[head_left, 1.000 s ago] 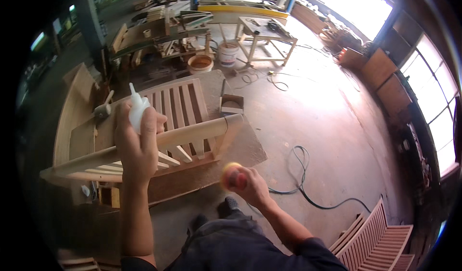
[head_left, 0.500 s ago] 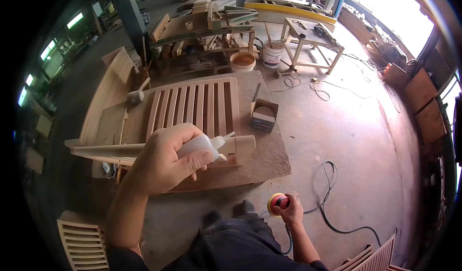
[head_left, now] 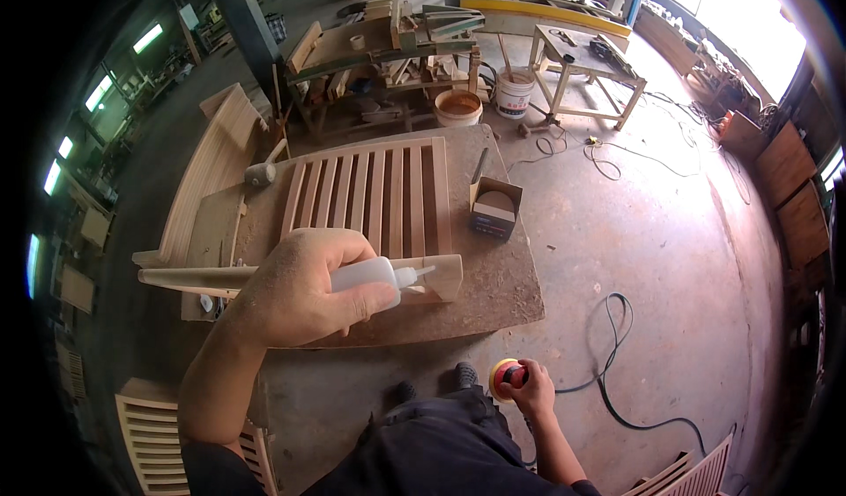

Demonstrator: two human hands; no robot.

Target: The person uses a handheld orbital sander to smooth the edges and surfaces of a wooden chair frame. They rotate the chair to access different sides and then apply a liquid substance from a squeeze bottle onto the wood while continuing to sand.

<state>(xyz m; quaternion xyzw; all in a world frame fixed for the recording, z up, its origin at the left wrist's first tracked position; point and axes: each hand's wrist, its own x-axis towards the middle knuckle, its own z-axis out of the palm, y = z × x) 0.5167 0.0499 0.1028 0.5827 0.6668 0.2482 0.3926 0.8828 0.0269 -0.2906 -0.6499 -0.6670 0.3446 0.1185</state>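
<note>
My left hand is closed round a white plastic squeeze bottle, its thin nozzle pointing right over the end of a pale wooden rail. The rail belongs to a slatted wooden frame lying on the workbench; my hand and the bottle hide part of it. Low at the right, beside my legs and off the bench, my right hand grips a red and black sander with a yellow-rimmed pad. Its pad faces left.
On the bench stand an open box of round discs and a mallet. Curved wooden boards rise at the left. A hose loops over the floor at right. Buckets stand beyond the bench; slatted pieces sit behind me.
The bottle has tilted so its nozzle lies more level, at the rail's end. My right hand still holds the sander low. The whole view has shifted slightly.
</note>
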